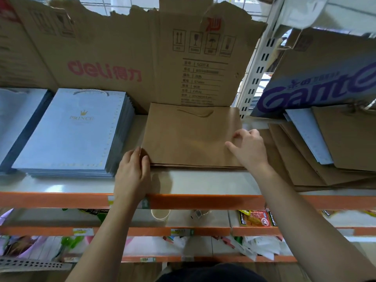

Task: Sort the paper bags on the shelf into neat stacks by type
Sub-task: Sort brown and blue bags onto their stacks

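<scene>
Pressing the near left corner of the flat stack of brown kraft paper bags [189,139], the left hand [132,169] is holding its fingers straight and together. The right hand [250,147] is resting on the stack's right edge with fingers loosely spread. The stack is lying on the white shelf [203,184] beside the pale blue gift bags [71,135].

Dim even light, soft focus, wide-angle bending at edges.

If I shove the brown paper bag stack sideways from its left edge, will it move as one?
Probably not: the brown bag stack is thin flat sheets, so upper bags likely slide and fan. It looks light and floppy, likely sagging if lifted by one edge. The glossy shelf should let it glide.
</scene>
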`<control>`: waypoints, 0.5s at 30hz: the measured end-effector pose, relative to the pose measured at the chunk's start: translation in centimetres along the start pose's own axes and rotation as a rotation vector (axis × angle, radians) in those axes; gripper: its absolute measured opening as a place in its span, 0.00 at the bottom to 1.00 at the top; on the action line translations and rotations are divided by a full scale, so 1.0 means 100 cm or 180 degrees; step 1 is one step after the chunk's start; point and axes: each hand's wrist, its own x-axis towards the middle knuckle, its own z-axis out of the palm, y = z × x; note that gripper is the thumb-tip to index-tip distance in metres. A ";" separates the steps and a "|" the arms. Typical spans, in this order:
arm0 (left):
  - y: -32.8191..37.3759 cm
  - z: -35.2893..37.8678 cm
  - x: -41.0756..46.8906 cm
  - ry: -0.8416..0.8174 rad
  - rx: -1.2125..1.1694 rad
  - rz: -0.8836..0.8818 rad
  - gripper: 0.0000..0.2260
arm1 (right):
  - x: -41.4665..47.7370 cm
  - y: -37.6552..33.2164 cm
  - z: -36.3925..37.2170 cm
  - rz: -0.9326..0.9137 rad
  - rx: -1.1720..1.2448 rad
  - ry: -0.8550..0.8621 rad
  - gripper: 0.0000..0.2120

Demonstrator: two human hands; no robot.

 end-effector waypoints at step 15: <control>-0.002 0.004 0.000 -0.0088 0.0153 0.0016 0.18 | -0.041 0.010 -0.007 -0.0286 -0.0327 -0.0545 0.41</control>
